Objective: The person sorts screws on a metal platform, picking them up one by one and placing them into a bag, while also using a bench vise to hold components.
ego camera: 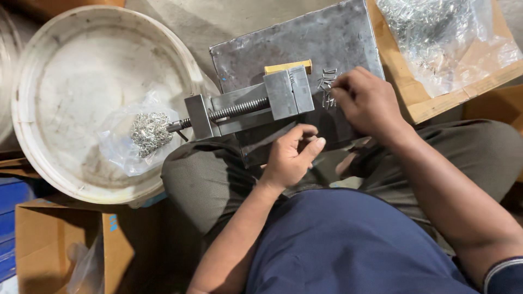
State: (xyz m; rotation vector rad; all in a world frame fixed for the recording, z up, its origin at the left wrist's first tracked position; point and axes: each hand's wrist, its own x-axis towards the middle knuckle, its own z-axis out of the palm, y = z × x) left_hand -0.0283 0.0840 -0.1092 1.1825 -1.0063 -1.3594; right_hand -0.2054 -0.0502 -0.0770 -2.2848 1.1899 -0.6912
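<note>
vise (248, 109) on plate (338, 38) | bucket lid (81, 71) left | bag (441, 38) right

The person wears a dark navy-blue shirt (338, 245) of plain, smooth cloth with short sleeves, which leave both forearms bare down to the left hand (289, 158) and the right hand (368, 100). The right sleeve (504, 275) ends in a cuff edged with a narrow pale band. The trousers (207, 179) are dull olive-grey, plain and creased over the knees; neither wrist nor any visible finger carries a watch, ring or glove.
</note>
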